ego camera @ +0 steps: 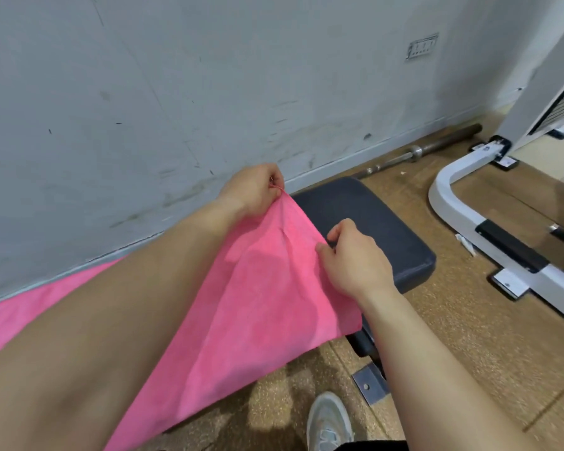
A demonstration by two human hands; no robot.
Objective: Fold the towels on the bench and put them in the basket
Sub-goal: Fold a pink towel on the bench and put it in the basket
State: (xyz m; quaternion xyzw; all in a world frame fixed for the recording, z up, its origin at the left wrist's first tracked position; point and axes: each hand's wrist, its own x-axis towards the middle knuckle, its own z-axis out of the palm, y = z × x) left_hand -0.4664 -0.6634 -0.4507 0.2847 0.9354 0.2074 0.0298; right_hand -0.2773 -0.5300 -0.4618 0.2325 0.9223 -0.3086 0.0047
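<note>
A pink towel (254, 297) lies spread over the dark padded bench (381, 222), covering most of it and hanging over the near side. My left hand (254, 190) pinches the towel's far corner by the wall. My right hand (352, 258) grips the towel's right edge nearer to me, over the bench's bare end. My left forearm hides part of the towel. No basket is in view.
A grey scuffed wall (144, 109) runs close behind the bench. A barbell bar (430, 148) lies on the floor along the wall. A white machine frame (463, 209) stands to the right. My shoe (329, 421) is on the cork-like floor by the bench's foot (370, 384).
</note>
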